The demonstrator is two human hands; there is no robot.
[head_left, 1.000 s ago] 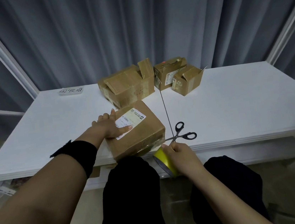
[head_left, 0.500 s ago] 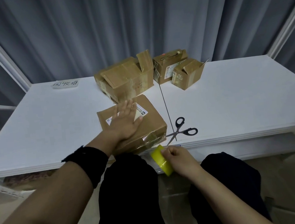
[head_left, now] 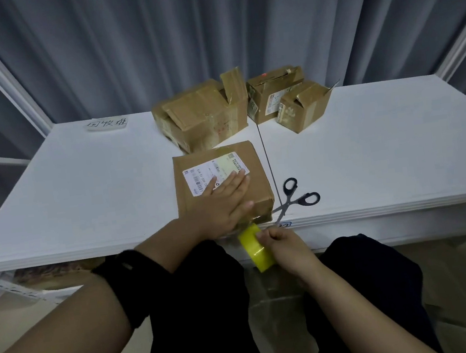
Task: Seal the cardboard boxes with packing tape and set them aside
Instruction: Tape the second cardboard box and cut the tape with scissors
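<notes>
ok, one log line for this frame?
left hand flat on labelled box | right hand grips tape roll | scissors on table, untouched

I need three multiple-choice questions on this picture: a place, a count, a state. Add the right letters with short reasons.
1. Where are the scissors? A) on the table, right of the near box B) on top of that box C) on the floor
2. How many cardboard boxes are on the table? A) two B) six C) four
3. What does the left hand do? A) grips the scissors B) presses flat on the near box C) hangs idle

1 A: they lie beside it. 2 C: three behind, one near. 3 B: straight fingers on its top.
</notes>
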